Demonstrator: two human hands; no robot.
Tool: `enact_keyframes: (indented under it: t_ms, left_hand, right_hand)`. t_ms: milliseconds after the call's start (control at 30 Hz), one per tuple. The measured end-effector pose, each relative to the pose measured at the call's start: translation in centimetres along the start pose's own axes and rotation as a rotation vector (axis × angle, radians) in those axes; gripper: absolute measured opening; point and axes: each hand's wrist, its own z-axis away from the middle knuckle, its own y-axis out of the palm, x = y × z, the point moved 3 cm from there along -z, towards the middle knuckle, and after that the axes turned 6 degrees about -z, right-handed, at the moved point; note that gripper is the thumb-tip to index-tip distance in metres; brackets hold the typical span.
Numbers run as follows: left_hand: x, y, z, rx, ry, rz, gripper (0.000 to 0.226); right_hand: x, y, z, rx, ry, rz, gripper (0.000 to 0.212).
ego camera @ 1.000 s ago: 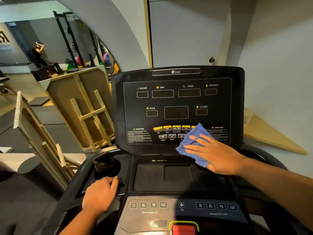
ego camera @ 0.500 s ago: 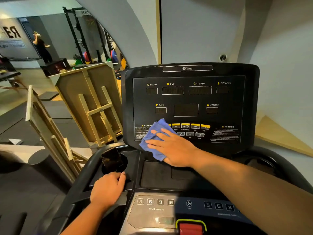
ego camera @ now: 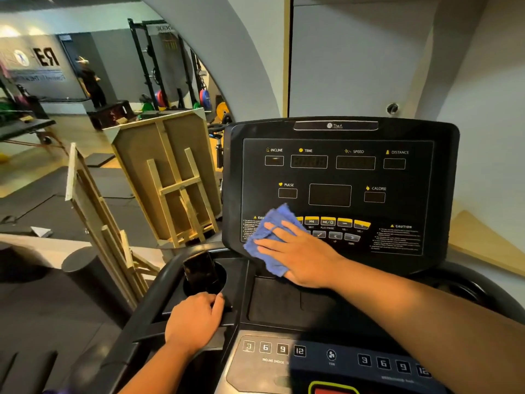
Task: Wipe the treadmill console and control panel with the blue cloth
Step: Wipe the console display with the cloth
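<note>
The black treadmill console (ego camera: 341,177) stands upright ahead, with dark displays and a row of yellow buttons (ego camera: 336,222). My right hand (ego camera: 301,255) lies flat on a crumpled blue cloth (ego camera: 270,240), pressing it on the console's lower left, over the left caution label and the leftmost buttons. My left hand (ego camera: 194,319) grips the frame by the left cup holder. Below lies the control panel (ego camera: 326,356) with numbered keys and a fan key.
A dark phone (ego camera: 200,270) stands in the left cup holder. Wooden easels and boards (ego camera: 170,177) lean to the left of the treadmill. A red stop button (ego camera: 332,391) sits at the bottom edge. A person stands far back left by weight racks.
My right hand has slid the blue cloth leftward along the console's button row, from the right side to the lower left. My left hand has kept its grip.
</note>
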Motion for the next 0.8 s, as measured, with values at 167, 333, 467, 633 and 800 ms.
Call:
enact_keyframes:
  t_ms: [167,333,467,633,800]
  left_hand:
    - [0.0,0.0,0.0,0.006,-0.005,0.001,0.053]
    - [-0.1,-0.2,0.0,0.017,-0.006,-0.003,0.053]
    - [-0.2,-0.4,0.0,0.003,-0.01,0.004,0.053]
    - [-0.3,-0.4,0.1,0.015,-0.027,-0.024,0.052]
    - [-0.5,-0.8,0.0,0.007,-0.027,-0.053,0.052]
  right_hand:
    - [0.8,-2.1,-5.8,-0.111,-0.011,0.099,0.061]
    - [-3.2,-4.8,-2.4,-0.347,0.328,0.136,0.072]
    - [-0.7,-0.9,1.8,-0.257,0.3,0.211,0.072]
    - [-1.0,-3.2,-5.6,-0.238,0.093,0.235,0.069]
    - [-6.4,-9.0,-8.0,-0.362,0.325,0.254,0.069]
